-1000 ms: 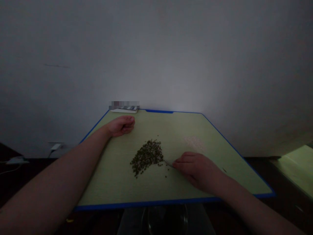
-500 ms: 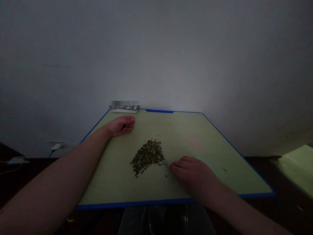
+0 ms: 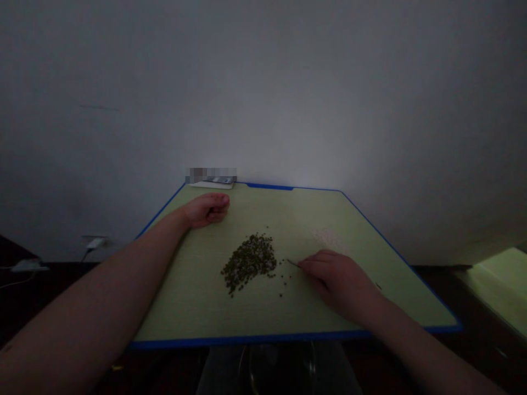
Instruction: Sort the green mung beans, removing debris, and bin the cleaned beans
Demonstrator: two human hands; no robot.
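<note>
The right hand (image 3: 338, 277) rests on the green table (image 3: 197, 296), fingers drawn together and pinched on a thin tool (image 3: 292, 263) whose make cannot be told in the dim light. The tool's long axis runs from the fingertips toward ten o'clock, its free tip pointing at the pile of small dark green grains (image 3: 250, 262). The pile lies at nine o'clock from the right fingertips, near but apart from the tool tip, with a few stray grains (image 3: 285, 275) scattered between. The pile itself is elongated, running from seven o'clock to one o'clock. A faint pale patch of grains (image 3: 329, 238) sits at twelve o'clock from the right hand, just beyond the knuckles. The left hand (image 3: 207, 209) lies at eleven o'clock from the pile, well apart from it, curled into a loose fist and holding nothing visible. The right hand is clearly the nearer to the pile.
</note>
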